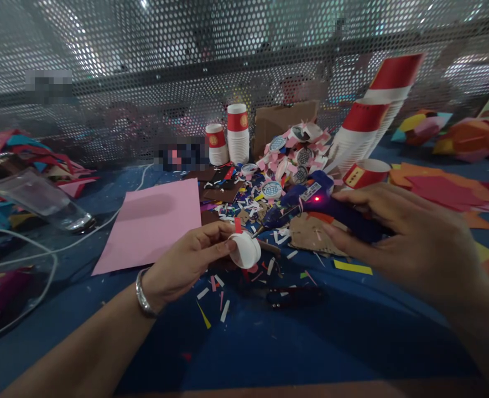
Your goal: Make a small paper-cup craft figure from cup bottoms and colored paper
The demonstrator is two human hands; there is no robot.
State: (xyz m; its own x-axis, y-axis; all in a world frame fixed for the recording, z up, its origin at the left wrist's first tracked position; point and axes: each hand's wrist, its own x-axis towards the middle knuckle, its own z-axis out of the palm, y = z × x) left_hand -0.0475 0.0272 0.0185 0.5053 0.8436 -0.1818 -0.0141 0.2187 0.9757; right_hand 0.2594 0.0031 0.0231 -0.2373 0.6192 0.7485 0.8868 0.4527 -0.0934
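Observation:
Between the thumb and fingers of my left hand [198,249] is a small white round cap [248,251], tilted on its side, with red paper strips [238,225] at its edge. My right hand [410,237] grips a dark blue hot glue gun [317,199] whose red light glows. The gun's metal nozzle points down-left and reaches the cap's upper rim; whether it touches, I cannot tell. Below them on the blue table lies a dark pair of thread snips [290,297]. Scattered paper scraps [244,213] surround the work, and a torn piece of cardboard [317,235] rests under the gun.
A pink sheet [157,226] lies left. Behind stand stacked paper cups [238,135], a heap of paper-trimmed caps [300,149] and taller leaning cup stacks [360,127]. A clear drinking glass [41,199] and white cable [53,265] are far left. Orange and red paper [435,188] lies right.

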